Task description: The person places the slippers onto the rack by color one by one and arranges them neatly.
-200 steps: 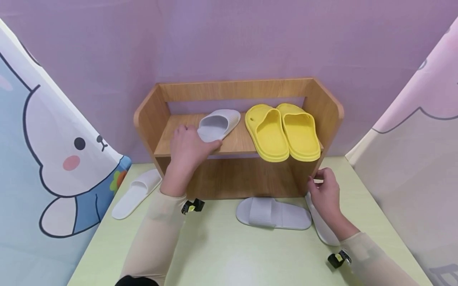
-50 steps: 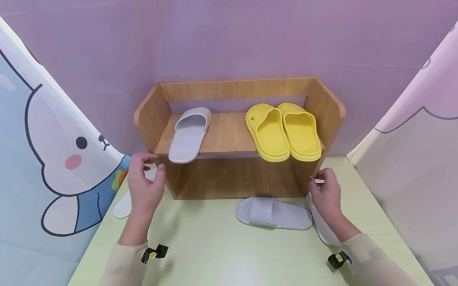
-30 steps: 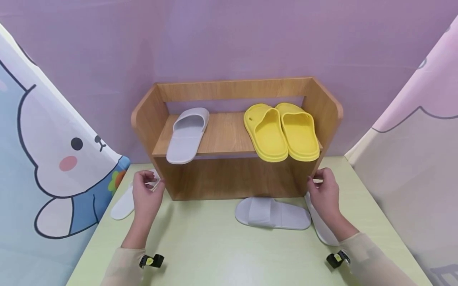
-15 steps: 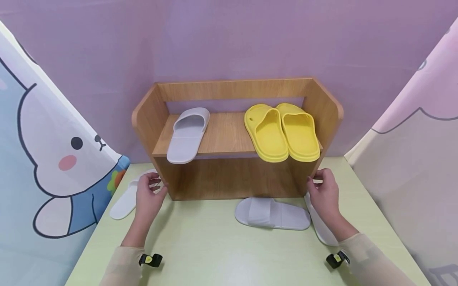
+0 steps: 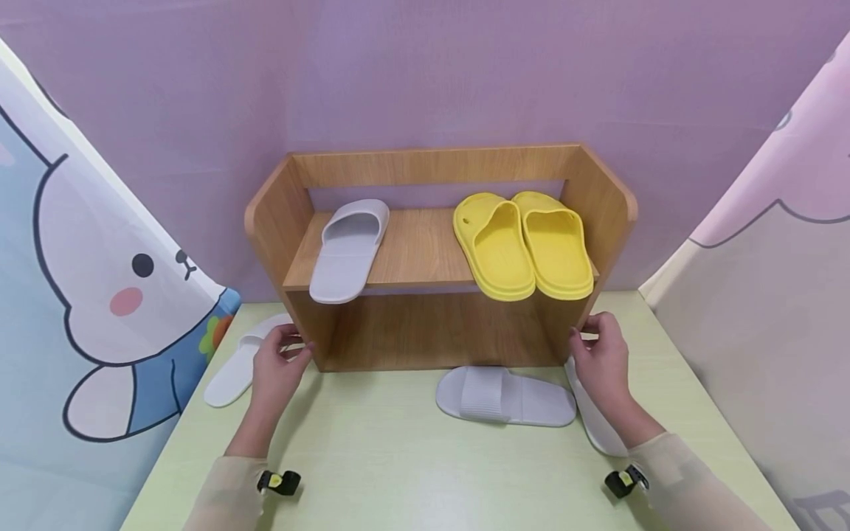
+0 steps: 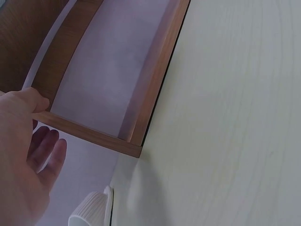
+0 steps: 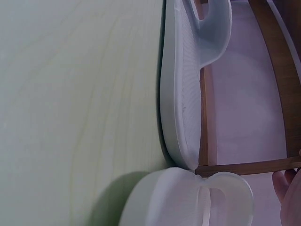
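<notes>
A wooden shoe rack stands against the purple backdrop. My left hand pinches the front edge of its left side panel, low down; in the left wrist view the thumb lies on the inner side, the other fingers outside. On the opposite panel my right hand grips the front edge with thumb and fingers. A grey slipper sits at the left end of the upper shelf, its heel over the edge. Two yellow clogs stand side by side at the right end.
A grey slipper lies sideways on the table before the rack. One pale slipper is partly under my right hand; a white one lies beyond my left. Printed cloth hangs at both sides.
My left hand has let go of the grey slipper, now straighter and farther left on the shelf, and moved down to the rack's left panel. My right hand has stayed put.
</notes>
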A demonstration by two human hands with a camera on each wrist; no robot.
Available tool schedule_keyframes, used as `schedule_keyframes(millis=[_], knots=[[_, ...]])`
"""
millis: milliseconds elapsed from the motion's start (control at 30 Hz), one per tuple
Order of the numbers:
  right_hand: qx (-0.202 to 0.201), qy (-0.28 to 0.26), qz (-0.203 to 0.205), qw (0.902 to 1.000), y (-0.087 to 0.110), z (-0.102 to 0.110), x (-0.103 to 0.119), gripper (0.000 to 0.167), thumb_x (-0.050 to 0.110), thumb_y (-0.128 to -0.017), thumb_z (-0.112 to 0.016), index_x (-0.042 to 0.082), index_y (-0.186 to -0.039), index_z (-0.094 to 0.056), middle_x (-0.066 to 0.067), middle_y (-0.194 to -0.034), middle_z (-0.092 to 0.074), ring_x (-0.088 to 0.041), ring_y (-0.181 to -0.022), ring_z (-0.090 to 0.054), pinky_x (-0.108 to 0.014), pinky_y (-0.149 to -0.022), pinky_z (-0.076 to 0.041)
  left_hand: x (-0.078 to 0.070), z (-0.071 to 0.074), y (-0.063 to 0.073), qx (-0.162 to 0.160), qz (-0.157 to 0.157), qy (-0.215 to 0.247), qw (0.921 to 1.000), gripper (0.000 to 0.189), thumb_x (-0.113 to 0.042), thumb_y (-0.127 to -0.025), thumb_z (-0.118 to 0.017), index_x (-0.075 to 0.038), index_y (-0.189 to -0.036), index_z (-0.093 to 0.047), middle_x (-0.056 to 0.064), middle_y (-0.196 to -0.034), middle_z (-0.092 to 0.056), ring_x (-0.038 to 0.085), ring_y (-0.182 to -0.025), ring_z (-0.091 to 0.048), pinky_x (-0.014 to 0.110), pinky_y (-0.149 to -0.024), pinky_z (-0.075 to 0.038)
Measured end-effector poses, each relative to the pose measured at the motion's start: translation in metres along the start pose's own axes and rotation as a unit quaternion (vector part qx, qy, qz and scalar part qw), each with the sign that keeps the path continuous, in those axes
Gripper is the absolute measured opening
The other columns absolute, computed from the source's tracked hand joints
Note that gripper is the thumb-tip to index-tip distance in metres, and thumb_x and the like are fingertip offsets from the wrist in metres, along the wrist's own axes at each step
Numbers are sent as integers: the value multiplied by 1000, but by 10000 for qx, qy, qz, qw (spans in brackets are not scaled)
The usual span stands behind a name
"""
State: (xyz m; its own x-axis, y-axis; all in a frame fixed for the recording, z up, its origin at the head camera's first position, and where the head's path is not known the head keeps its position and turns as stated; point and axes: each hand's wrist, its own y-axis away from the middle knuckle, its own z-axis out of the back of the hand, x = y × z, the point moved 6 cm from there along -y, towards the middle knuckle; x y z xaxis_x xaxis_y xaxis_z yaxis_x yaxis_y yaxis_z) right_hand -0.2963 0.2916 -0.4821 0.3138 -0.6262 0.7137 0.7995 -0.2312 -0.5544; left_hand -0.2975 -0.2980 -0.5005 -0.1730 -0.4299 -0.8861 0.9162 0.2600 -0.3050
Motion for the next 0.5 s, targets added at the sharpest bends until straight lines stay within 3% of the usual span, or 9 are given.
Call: schedule_keyframes(millis=[200, 500], knots=[[-19, -6, -1, 10000, 0, 0, -2, 17, -6, -98, -68, -3, -112, -60, -15, -107, -68, -11, -99, -65, -4, -74, -50, 2, -1, 1, -158, -51, 116, 9998, 33, -3, -97, -82, 3, -127, -68, 21, -118, -75, 7, -101, -73, 17, -85, -61], [-5, -11, -19, 10000, 0, 0, -3, 17, -5, -98, -68, -2, -112, -59, -15, -107, -68, -23, -100, -69, -4, -74, -50, 1, 0, 5, -472, -217, 151, 9985, 27, -5, -96, -85, -1, -121, -73, 17, -113, -79, 4, -98, -72, 14, -80, -60]])
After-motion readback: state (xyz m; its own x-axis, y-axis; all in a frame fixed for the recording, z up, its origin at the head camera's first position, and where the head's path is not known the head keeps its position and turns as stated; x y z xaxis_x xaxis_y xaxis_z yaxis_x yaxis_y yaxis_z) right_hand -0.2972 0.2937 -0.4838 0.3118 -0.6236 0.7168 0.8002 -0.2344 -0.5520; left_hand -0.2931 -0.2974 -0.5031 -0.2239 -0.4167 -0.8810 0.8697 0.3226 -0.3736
